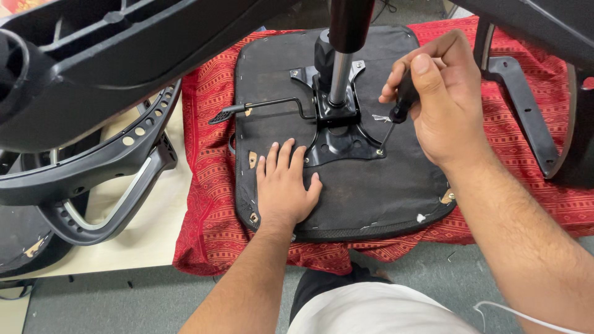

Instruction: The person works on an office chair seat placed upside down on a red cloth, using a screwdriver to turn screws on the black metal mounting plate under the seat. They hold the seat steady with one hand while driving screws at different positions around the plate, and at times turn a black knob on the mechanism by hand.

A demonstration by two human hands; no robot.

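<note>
Upturned chair seat (365,192), black fabric underside facing up, lies on a red patterned cloth (210,216) near the edge of a light tabletop (154,235). Black metal mounting plate (337,139) sits at the seat's centre, with the gas-lift column (340,77) standing up from it towards the camera. A lever with a flat black paddle (224,115) runs out to the left of the plate.

Right hand (445,105): fingers closed round the black handle of a screwdriver (396,114), thumb on top. Shaft angles down and left, tip on a screw (378,152) at the plate's near right corner.

Left hand (284,185): flat on the seat fabric, fingers spread and open, gripping nothing. Fingertips just beside the plate's near left edge.

Left of the cloth: black plastic chair frame parts (93,167), one curved with a row of round holes. Right: a black armrest bracket (526,105) lying on the cloth. A few staples and small tears are visible in the fabric near the seat rim.
</note>
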